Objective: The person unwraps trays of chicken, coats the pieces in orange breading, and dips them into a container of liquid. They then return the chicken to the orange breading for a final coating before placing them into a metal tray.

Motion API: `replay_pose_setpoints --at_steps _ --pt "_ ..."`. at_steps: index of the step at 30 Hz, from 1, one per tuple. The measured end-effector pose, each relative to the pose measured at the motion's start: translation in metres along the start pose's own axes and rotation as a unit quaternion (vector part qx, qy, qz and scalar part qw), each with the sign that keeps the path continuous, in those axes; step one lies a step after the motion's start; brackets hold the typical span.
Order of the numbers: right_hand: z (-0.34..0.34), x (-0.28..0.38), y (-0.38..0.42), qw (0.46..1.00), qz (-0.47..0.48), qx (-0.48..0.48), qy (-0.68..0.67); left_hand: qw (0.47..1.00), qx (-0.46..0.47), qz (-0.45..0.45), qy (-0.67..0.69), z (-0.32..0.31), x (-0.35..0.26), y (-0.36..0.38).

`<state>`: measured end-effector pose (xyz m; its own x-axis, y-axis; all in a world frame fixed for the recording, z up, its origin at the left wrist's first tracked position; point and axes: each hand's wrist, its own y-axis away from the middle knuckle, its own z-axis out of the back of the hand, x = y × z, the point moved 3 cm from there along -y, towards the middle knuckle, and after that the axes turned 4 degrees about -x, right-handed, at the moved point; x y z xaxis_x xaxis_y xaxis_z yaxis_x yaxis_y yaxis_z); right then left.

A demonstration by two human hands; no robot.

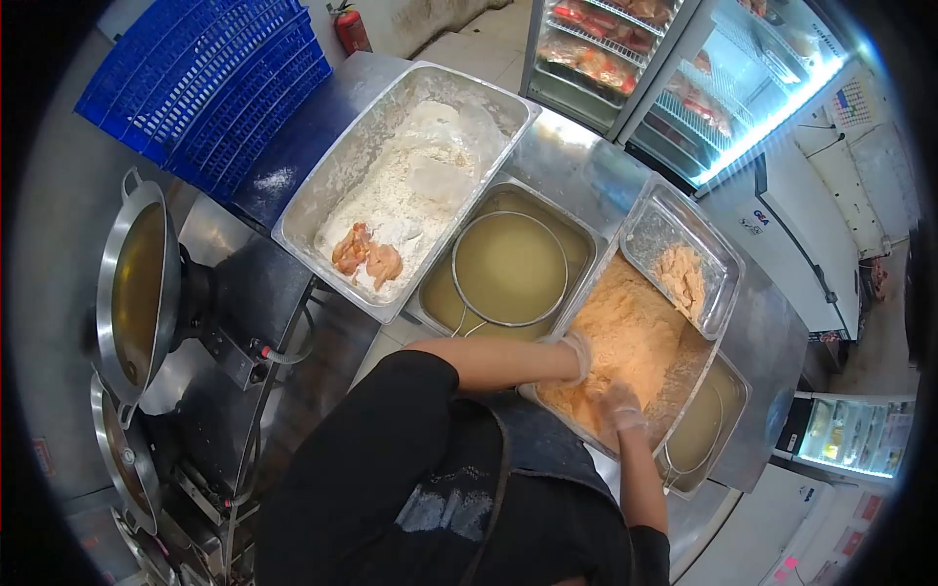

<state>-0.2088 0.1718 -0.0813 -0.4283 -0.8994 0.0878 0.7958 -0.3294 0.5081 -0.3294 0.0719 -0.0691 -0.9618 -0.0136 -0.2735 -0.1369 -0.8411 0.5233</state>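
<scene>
Both my hands wear clear plastic gloves and are down in a metal tub (702, 379) of orange breading flour (625, 327). My left hand (576, 355) is at the tub's left side, its fingers hidden from view. My right hand (618, 404) lies near the front of the breading, blurred, with its fingers partly sunk in it. I cannot make out anything held in either hand. A smaller metal tray (725, 264) rests over the tub's far right corner, with breaded pieces (681, 278) in it.
Left of the breading, a pan (598, 230) holds cloudy liquid and a round strainer (567, 259). Beyond it, a tub (420, 73) contains white flour (420, 156) and raw chicken pieces (366, 256). Oil-filled woks (147, 283) stand at far left, near blue crates (210, 88). Fridges (625, 68) line the back.
</scene>
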Motion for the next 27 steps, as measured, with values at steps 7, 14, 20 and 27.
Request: replay_pose_setpoints --at_steps 7,14,20,27 --pt "-0.004 0.058 -0.002 0.974 0.148 0.105 -0.134 0.996 0.008 0.067 0.051 -0.062 -0.026 -0.036" --pt "-0.083 -0.012 -0.035 0.995 0.094 -0.009 -0.022 0.99 -0.084 0.055 0.103 -0.001 -0.021 0.02" --pt "-0.03 -0.033 -0.01 0.948 0.063 -0.246 -0.191 0.965 -0.193 0.094 0.148 0.021 -0.006 0.025" --pt "0.007 -0.037 0.022 0.956 -0.14 -0.234 -0.109 0.966 -0.221 0.098 0.091 0.003 0.01 0.003"
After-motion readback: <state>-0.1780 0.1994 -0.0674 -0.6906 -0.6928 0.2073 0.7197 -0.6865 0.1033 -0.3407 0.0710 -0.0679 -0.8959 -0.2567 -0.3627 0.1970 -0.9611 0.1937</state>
